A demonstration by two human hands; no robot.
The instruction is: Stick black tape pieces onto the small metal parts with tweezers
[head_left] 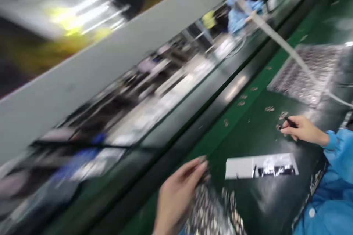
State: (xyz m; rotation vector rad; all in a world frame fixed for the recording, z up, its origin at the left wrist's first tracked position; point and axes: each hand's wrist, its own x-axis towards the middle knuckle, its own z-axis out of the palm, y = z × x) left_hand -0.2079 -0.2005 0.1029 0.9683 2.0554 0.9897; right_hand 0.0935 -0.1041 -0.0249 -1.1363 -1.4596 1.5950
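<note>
Head view: right hand [303, 130] tight around dark tool [291, 122]; left hand [176, 194] at blurred silvery tray [211, 202], grip unclear.

Heavy motion blur smears the whole tilted view, worst at the left; bright overhead light leaves white glare on the green tabletop [256, 132].
</note>
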